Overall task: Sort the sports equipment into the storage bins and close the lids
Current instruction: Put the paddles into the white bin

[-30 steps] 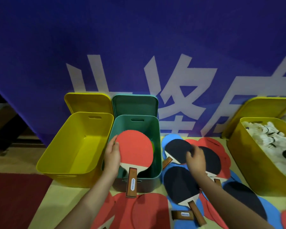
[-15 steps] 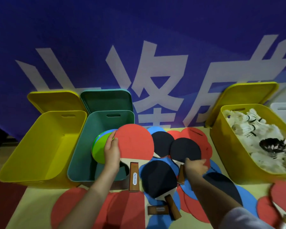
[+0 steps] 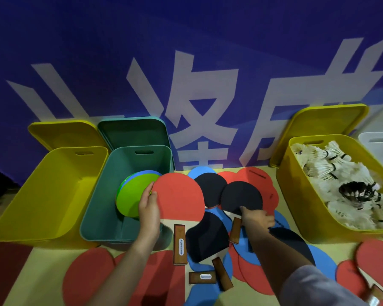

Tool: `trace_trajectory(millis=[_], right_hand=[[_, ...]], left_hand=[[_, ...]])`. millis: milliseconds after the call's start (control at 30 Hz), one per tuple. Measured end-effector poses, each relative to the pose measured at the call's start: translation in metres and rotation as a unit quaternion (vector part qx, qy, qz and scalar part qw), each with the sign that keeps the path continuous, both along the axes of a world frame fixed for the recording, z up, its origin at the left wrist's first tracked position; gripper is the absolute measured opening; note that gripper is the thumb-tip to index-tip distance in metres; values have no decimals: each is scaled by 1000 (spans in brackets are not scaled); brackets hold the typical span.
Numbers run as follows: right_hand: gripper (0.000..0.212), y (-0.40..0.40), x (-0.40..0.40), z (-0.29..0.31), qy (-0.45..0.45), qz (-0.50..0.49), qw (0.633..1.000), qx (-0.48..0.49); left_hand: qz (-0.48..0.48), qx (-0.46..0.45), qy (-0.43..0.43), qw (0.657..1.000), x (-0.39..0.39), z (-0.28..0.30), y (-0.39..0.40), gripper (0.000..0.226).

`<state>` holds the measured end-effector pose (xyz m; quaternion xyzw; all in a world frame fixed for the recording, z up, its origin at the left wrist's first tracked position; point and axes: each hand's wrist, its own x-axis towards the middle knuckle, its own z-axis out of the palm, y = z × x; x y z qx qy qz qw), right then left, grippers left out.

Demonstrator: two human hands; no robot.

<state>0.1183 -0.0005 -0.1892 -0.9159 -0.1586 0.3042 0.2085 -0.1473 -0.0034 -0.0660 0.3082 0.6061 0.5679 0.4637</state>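
A red paddle [image 3: 179, 198] is held at its left edge by the left hand [image 3: 149, 209], the grip closed on the blade with the thumb on its face. The paddle is carried above the right rim of the green bin [image 3: 119, 191], with its wooden handle [image 3: 179, 244] pointing toward the person. Inside the green bin a stack of green and blue paddles [image 3: 132, 195] is seen leaning on edge, just left of the hand.

The right hand [image 3: 258, 219] is laid on a black paddle [image 3: 241, 198] where blade meets handle, the fingers curled over it; whether the grip is fully closed on it cannot be told. That paddle rests in a pile of red, black and blue paddles [image 3: 210, 237] spread over the surface [image 3: 47, 268] between the bins.

An empty yellow bin [image 3: 47, 191] is set touching the green bin on its left. At the right a second yellow bin [image 3: 301, 195] is filled with shuttlecocks [image 3: 332, 173]. All three lids are stood open against the blue banner [image 3: 186, 62] behind.
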Motion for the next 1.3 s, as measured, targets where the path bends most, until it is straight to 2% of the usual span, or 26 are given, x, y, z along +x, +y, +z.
trace_trajectory(millis=[100, 267, 333, 433, 500, 600, 700, 833, 967, 1067, 1167, 1300], right_hand=[[84, -4, 7, -7, 7, 12, 1000, -8], [65, -5, 21, -2, -32, 22, 998, 49], [54, -5, 20, 5, -26, 23, 990, 139], [41, -9, 7, 18, 76, 66, 941, 325], [49, -10, -3, 23, 30, 154, 921, 356], [77, -6, -18, 23, -51, 319, 895, 307], [79, 5, -26, 28, -94, 380, 886, 249], [72, 11, -28, 46, -11, 260, 919, 296], [56, -15, -15, 80, 32, 176, 906, 383], [44, -39, -1, 109, 40, 133, 893, 428], [43, -65, 17, 130, 19, 115, 884, 452], [43, -96, 55, 150, -14, 56, 878, 475]], left_hand=[[-13, 2, 6, 1000, -7, 1, -6, 36], [-28, -6, 14, 999, -11, -8, -13, 33], [-25, -8, 14, 1000, -12, -12, -15, 33], [-26, -9, 20, 999, -12, -16, -13, 33], [-27, -8, 24, 999, -11, -16, -11, 33], [-26, 3, 29, 999, -11, -16, -13, 32], [-32, 10, 26, 999, -9, -12, -16, 32], [-42, 15, 16, 999, -10, -5, -18, 33], [-42, 33, -8, 999, -12, 11, -18, 30], [-57, 49, -51, 996, -1, 30, -16, 31], [-99, 58, -90, 989, 23, 43, -17, 32], [-163, 51, -98, 981, 66, 53, -29, 32]])
